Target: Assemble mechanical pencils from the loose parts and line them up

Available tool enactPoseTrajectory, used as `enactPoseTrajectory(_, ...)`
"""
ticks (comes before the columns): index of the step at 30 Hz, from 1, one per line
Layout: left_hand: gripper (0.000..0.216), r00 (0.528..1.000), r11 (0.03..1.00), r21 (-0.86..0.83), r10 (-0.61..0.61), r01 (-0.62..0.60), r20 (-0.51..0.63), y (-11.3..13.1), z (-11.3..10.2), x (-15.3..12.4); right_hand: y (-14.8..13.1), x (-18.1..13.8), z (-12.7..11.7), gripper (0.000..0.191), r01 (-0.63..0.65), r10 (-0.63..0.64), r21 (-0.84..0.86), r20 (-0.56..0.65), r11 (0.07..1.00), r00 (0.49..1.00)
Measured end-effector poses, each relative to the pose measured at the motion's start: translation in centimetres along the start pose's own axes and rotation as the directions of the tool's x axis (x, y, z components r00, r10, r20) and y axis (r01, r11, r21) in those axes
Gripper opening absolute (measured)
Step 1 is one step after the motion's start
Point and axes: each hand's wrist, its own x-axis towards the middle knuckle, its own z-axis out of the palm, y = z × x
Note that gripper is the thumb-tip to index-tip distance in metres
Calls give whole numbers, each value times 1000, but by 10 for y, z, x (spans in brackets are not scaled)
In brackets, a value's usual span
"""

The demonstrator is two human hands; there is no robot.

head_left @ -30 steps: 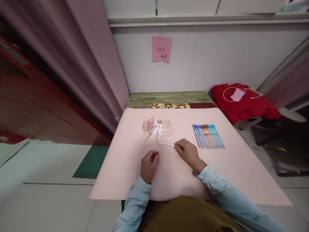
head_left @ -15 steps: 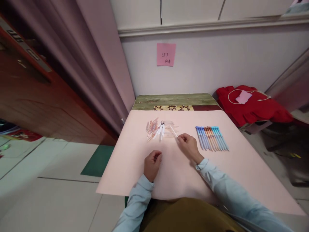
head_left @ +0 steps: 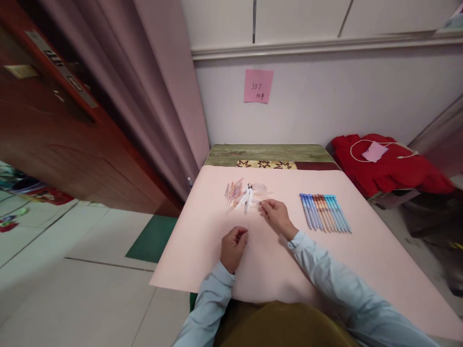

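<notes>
My right hand (head_left: pixel 277 217) is closed in a pinch at the near right edge of the small parts. Whatever its fingertips hold, if anything, is too small to make out. Clear, thin tube-like pieces (head_left: pixel 259 189) lie just beyond those fingers. Beside them is a fanned bunch of slim white sticks (head_left: pixel 249 197) with dark ends, like pen refills. Pinkish-brown slender pieces (head_left: pixel 235 195) form a loose heap on the left. Nearer to me, my left hand (head_left: pixel 233 248) rests with fingers curled, apart from the pieces, and nothing shows in it.
A row of pens (head_left: pixel 324 213) in blue, brown and light blue lies on the right of the pink sheet (head_left: pixel 289 284). Red cloth (head_left: pixel 401 168) with a white cord is beyond the table's right side. A wooden door (head_left: pixel 83 149) stands at the left.
My right hand has shifted slightly left toward the pieces; the white stick seen in its fingers before no longer shows there. My left hand keeps its curled pose. The view has turned a little left.
</notes>
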Motion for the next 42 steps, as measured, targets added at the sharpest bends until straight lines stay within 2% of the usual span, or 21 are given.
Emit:
enactPoseTrajectory(4,15,1000,999,29,30,-30,-2,1,0,2,12,-41,-43,38,133,-158,-315,-54,940,986)
enactPoseTrajectory(7,15,997,993,92,71,-70,-4,3,0,2,21,-72,-73,37,177,-218,-514,-20,840,976)
enactPoseTrajectory(10,15,994,985,140,106,-104,-1,5,-1,2,28,-91,-86,34,232,-287,-664,28,711,958)
enactPoseTrajectory(13,15,991,977,162,136,-136,12,4,-1,1,32,-96,-83,33,257,-343,-778,57,573,938)
enactPoseTrajectory(15,14,989,975,161,149,-151,21,2,-1,0,32,-95,-79,34,238,-344,-816,50,528,938)
enactPoseTrajectory(24,13,983,975,123,178,-183,46,-12,-4,-4,25,-98,-70,42,224,-330,-844,59,488,942)
enactPoseTrajectory(42,16,982,983,7,184,-185,41,-13,-10,-4,26,-100,-59,39,213,-344,-938,112,273,932)
